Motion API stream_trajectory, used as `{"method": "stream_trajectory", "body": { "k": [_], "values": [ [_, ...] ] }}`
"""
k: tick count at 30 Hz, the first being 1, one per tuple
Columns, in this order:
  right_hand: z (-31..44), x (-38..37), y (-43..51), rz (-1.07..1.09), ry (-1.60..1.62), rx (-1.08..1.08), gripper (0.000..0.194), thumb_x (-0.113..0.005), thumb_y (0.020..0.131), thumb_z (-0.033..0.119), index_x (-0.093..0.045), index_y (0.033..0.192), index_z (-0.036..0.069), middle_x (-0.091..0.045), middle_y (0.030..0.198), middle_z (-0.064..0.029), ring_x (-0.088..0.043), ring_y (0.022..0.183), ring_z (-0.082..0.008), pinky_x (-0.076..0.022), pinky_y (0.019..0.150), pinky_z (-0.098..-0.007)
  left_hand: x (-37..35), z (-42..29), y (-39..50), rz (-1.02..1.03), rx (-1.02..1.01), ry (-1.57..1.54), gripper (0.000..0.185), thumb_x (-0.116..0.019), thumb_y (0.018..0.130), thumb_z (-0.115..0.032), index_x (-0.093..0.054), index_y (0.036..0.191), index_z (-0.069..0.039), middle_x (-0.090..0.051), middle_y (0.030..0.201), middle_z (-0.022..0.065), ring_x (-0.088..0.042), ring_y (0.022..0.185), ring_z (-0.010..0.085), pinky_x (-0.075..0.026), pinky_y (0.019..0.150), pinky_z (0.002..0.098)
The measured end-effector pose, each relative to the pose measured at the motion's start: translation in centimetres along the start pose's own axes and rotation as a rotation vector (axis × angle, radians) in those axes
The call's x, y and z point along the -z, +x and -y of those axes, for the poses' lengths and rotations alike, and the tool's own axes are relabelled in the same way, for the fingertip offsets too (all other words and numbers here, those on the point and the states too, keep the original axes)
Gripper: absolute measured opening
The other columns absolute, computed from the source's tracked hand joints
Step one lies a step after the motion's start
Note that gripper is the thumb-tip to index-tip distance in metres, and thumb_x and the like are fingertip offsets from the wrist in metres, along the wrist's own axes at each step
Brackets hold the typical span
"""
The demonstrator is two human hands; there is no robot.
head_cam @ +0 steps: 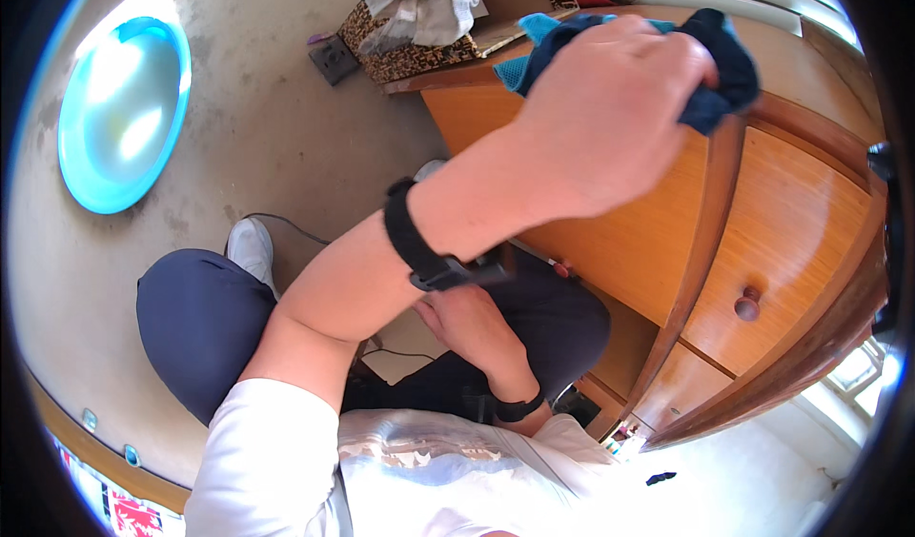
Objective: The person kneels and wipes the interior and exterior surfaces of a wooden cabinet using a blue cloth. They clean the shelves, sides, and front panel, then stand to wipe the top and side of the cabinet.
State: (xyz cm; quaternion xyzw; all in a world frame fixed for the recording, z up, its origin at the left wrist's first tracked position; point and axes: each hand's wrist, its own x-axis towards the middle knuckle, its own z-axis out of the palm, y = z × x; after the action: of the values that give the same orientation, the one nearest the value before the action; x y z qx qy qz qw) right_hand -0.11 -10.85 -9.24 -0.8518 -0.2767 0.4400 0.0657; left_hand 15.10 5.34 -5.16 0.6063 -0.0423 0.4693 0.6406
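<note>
My left hand (607, 101) is shut around a bunched dark-blue cloth (722, 72) with lighter blue mesh parts. It reaches across to the right, over the upper edge of a wooden cabinet (615, 230); whether the cloth touches the wood cannot be made out. On the cabinet front, a round wooden knob (748, 303) stands out from a door or drawer panel. My right hand (475, 326) is low, by my bent right leg (557, 322). Its fingertips are hidden behind the black band (422, 244) on my left wrist, so I cannot see whether it holds anything.
A light-blue basin (71, 158), seemingly with water in it, stands on the stained floor (286, 129). White cloths (429, 1) hang over a patterned box (400, 58), with a small dark box (333, 59) beside it. A thin cable (289, 222) runs near my shoe (250, 247).
</note>
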Motion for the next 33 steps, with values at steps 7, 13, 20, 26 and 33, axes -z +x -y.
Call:
{"method": "stream_trajectory", "body": {
  "k": [7,13,20,26,33],
  "values": [
    [-0.7,0.3,-0.1,-0.211,-0.063,0.084,0.032,-0.067,0.083,0.016,-0.058,0.109,0.000,-0.062,0.102,-0.0194,-0.060,0.098,-0.0374,-0.0498,0.085,-0.0440,4.6,5.2,-5.5,0.203,0.468,0.297,0.028,-0.050,0.075,0.000,-0.058,0.102,-0.002,-0.061,0.095,0.0205,-0.058,0.093,0.0394,-0.048,0.084,0.0424],
    [0.0,-0.1,-0.7,-0.237,-0.014,0.189,0.033,-0.067,0.083,0.014,-0.057,0.111,0.000,-0.061,0.105,-0.0181,-0.059,0.102,-0.0357,-0.0499,0.086,-0.0439,1.5,-0.8,-0.1,0.167,0.010,0.130,0.031,-0.059,0.074,0.000,-0.059,0.104,-0.006,-0.059,0.090,0.0152,-0.057,0.092,0.0374,-0.047,0.080,0.0442],
    [-0.4,-0.1,-1.6,-0.194,-0.013,0.106,0.038,-0.067,0.083,0.013,-0.058,0.117,0.000,-0.063,0.105,-0.0188,-0.060,0.100,-0.0361,-0.0500,0.086,-0.0437,2.9,2.1,-2.8,0.194,0.204,0.155,0.035,-0.051,0.073,0.002,-0.057,0.107,-0.002,-0.060,0.097,0.0184,-0.058,0.092,0.0377,-0.047,0.085,0.0382],
    [0.2,0.2,-1.4,-0.163,-0.052,0.148,0.042,-0.066,0.085,0.015,-0.055,0.123,0.001,-0.063,0.113,-0.0180,-0.060,0.103,-0.0365,-0.0486,0.091,-0.0425,6.7,11.4,-13.2,0.123,0.462,0.272,0.030,-0.053,0.077,0.000,-0.058,0.106,-0.002,-0.059,0.100,0.0205,-0.056,0.097,0.0407,-0.046,0.086,0.0441],
    [1.0,1.3,0.1,-0.116,0.008,0.067,0.043,-0.068,0.085,0.015,-0.055,0.125,0.002,-0.062,0.117,-0.0166,-0.059,0.106,-0.0349,-0.0491,0.091,-0.0411,7.7,21.2,-23.1,-0.015,0.791,0.381,0.030,-0.055,0.080,-0.002,-0.058,0.109,-0.002,-0.061,0.102,0.0241,-0.055,0.100,0.0456,-0.047,0.085,0.0467]
  ]
}}
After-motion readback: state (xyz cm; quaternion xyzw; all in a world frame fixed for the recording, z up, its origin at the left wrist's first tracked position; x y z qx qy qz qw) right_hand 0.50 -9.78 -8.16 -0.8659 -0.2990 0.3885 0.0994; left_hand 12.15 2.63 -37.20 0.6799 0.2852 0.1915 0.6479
